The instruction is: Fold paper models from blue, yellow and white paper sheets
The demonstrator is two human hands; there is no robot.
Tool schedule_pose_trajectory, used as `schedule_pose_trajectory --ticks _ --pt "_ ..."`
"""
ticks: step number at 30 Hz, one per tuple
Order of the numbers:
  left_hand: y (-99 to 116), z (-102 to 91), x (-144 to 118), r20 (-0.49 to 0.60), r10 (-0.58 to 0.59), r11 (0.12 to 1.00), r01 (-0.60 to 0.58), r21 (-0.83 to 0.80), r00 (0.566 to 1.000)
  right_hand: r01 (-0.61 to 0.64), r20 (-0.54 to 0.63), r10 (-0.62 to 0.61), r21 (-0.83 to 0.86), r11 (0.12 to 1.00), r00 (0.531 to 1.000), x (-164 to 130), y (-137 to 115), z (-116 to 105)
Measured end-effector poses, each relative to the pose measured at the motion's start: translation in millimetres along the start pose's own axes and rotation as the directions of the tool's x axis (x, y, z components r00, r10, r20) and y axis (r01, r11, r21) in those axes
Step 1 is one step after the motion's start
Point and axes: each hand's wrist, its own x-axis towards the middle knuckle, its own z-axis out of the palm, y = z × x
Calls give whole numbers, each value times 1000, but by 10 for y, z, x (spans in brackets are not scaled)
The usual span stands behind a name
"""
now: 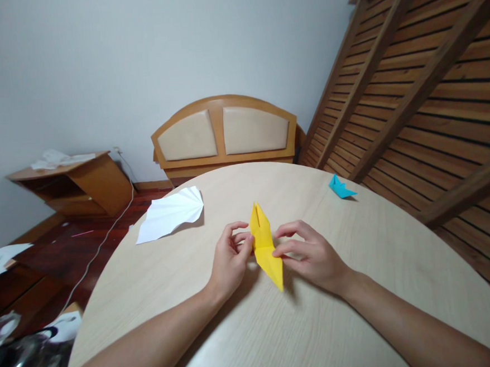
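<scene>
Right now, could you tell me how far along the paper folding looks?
Done: a white pleated fan and a small blue folded piece lie on the table. In hand: the left hand and right hand pinch a half-folded yellow paper, still a flat pointed shape.

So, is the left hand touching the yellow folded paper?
Touching. The head view shows the left hand pinching the left edge of the yellow folded paper between thumb and fingers.

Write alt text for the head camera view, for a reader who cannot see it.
Two bare hands, the left hand and right hand, pinch a folded yellow paper from either side on a round light-wood table. A pleated white paper lies at the table's far left and a small blue folded paper at the far right.
</scene>
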Motion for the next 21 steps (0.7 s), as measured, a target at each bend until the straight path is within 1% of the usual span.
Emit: schedule_pose_trajectory --ticks 2,4,6,9,13,16,21 --pt "3 -4 11 -37 -1 1000 1 3 999 90 82 -86 -41 995 993 7 2 -9" --pt "9 -5 17 -63 10 999 -8 39 998 112 123 -102 -77 991 987 12 11 -4" --pt "14 -2 16 -72 24 996 -18 83 997 103 125 -88 -115 988 988 12 26 1" --pt "16 0 11 -48 19 993 -14 117 999 95 111 -78 -162 982 991 8 49 -19" --pt "-8 -14 14 0 -2 993 2 119 1000 97 128 -71 -212 973 989 7 72 -87" --pt "-35 -27 18 17 0 993 -2 121 1000 85 142 -49 -255 963 989 10 80 -119" --pt "-33 -36 2 55 15 984 -24 178 998 40 163 2 -253 967 987 15 78 -101"
